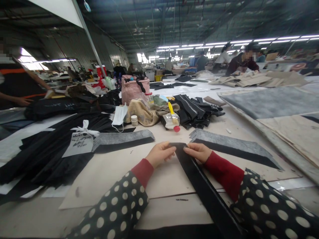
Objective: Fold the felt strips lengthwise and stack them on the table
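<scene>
A long black fabric strip (199,179) runs from between my hands down toward the bottom right, over the pale work board (109,182). At its far end, my left hand (161,153) pinches the left corner between thumb and fingers. Opposite it, my right hand (198,152) grips the right corner the same way. Beyond my left hand lies a fanned stack of grey-and-black strips (124,138). A second grey-and-black stack (231,147) rests beyond my right forearm.
Black fabric strips (50,156) with a handwritten tag (79,144) cover the left side. Ahead are a yellow-handled brush (171,113), a small jar (134,120), a face mask (120,114) and a pink bag (134,89). A person (20,79) stands at left; another (243,61) is at far right.
</scene>
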`<state>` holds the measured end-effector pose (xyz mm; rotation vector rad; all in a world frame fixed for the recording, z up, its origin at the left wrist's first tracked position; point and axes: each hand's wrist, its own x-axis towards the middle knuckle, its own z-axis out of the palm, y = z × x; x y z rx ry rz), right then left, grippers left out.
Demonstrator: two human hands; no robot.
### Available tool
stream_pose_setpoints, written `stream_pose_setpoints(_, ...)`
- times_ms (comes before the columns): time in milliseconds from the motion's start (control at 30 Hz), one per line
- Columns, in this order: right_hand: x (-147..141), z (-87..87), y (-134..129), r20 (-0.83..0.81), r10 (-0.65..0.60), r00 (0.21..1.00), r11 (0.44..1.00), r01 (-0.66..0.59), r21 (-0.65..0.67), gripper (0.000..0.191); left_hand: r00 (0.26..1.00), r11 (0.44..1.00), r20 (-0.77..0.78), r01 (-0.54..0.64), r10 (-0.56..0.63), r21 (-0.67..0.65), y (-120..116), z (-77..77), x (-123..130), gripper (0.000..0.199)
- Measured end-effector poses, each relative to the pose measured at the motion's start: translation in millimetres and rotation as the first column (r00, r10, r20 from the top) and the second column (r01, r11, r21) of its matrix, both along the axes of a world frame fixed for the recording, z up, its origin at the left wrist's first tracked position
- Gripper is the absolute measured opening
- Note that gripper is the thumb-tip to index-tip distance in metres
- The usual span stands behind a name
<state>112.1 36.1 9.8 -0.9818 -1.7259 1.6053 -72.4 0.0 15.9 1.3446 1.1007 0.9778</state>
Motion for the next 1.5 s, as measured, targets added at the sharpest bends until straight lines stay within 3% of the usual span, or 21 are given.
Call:
stream_pose_setpoints(167, -1, -4.0, -15, -0.055, 0.188, 0.981, 0.956, -0.195, -0.218, 0.047, 0.969, 0.982, 0.161, -0.181, 0.187, -0.048, 3, 1.0, -4, 0.028)
stream_pose_setpoints(267, 5, -7.0, -41, -0.095, 0.259, 0.961, 0.933, -0.274, -0.232, 0.047, 0.892, 0.937, 0.287, -0.337, 0.349, -0.091, 9, 3.2, -14, 0.029)
stream_pose_setpoints(367, 17, -5.3, -63, -0.061, 0.251, 0.966, 0.95, -0.257, -0.177, 0.044, 0.817, 0.898, 0.382, -0.426, 0.432, -0.105, 14, 4.3, -24, 0.028)
stream_pose_setpoints(467, 33, 7.5, -61, 0.033, 0.111, 0.993, 0.993, -0.11, -0.035, 0.041, 0.796, 0.881, 0.394, -0.464, 0.459, -0.088, 17, 3.7, -29, 0.029)
stream_pose_setpoints(567, 48, 31.9, -35, 0.038, -0.13, 0.991, 0.98, 0.122, 0.156, 0.042, 0.86, 0.894, 0.253, -0.446, 0.442, -0.048, 16, 0.8, -26, 0.03)
stream_pose_setpoints(667, 56, 65.6, 9, -0.06, -0.284, 0.957, 0.927, 0.29, 0.237, 0.046, 0.931, 0.931, -0.013, -0.365, 0.365, 0.014, 15, -5.0, -18, 0.023)
stream_pose_setpoints(733, 57, 90.8, 45, -0.115, -0.345, 0.931, 0.897, 0.363, 0.252, 0.042, 0.935, 0.951, -0.183, -0.288, 0.304, 0.109, 14, -9.7, -14, 0.023)
stream_pose_setpoints(800, 56, 113.1, 82, -0.063, -0.387, 0.92, 0.881, 0.389, 0.27, 0.034, 0.91, 0.955, -0.32, -0.2, 0.264, 0.219, 13, -13.9, -13, 0.027)
stream_pose_setpoints(833, 56, 121.4, 99, 0.005, -0.444, 0.896, 0.854, 0.422, 0.304, 0.031, 0.895, 0.953, -0.369, -0.16, 0.25, 0.256, 13, -15.7, -13, 0.029)
stream_pose_setpoints(900, 57, 129.0, 125, 0.099, -0.58, 0.809, 0.742, 0.474, 0.475, 0.027, 0.876, 0.951, -0.42, -0.12, 0.236, 0.284, 14, -18.3, -16, 0.032)
stream_pose_setpoints(1000, 60, 114.9, 136, 0.213, -0.629, 0.748, 0.638, 0.341, 0.69, 0.034, 0.876, 0.953, -0.428, -0.104, 0.224, 0.286, 16, -20.6, -19, 0.032)
stream_pose_setpoints(1100, 60, 79.0, 111, 0.416, -0.576, 0.704, 0.598, 0.016, 0.801, 0.03, 0.87, 0.951, -0.442, -0.087, 0.218, 0.297, 17, -21.7, -20, 0.03)
stream_pose_setpoints(1200, 60, 41.6, 69, 0.671, -0.496, 0.551, 0.584, -0.36, 0.727, 0.029, 0.856, 0.946, -0.464, -0.083, 0.228, 0.313, 18, -22.2, -19, 0.029)
stream_pose_setpoints(1267, 59, 24.3, 45, 0.778, -0.491, 0.392, 0.601, -0.494, 0.628, 0.031, 0.843, 0.941, -0.482, -0.077, 0.238, 0.33, 17, -22.6, -18, 0.028)
stream_pose_setpoints(1367, 55, 13.4, 23, 0.86, -0.485, 0.158, 0.667, -0.569, 0.481, 0.028, 0.812, 0.923, -0.522, -0.05, 0.26, 0.381, 16, -23.5, -16, 0.026)
stream_pose_setpoints(1433, 51, 13.1, 17, 0.881, -0.465, 0.081, 0.698, -0.578, 0.422, 0.028, 0.787, 0.905, -0.549, -0.026, 0.281, 0.425, 15, -23.6, -14, 0.025)
stream_pose_setpoints(1500, 47, 14.3, 15, 0.881, -0.469, 0.062, 0.717, -0.556, 0.421, 0.031, 0.763, 0.881, -0.575, 0.014, 0.297, 0.474, 12, -22.6, -9, 0.022)
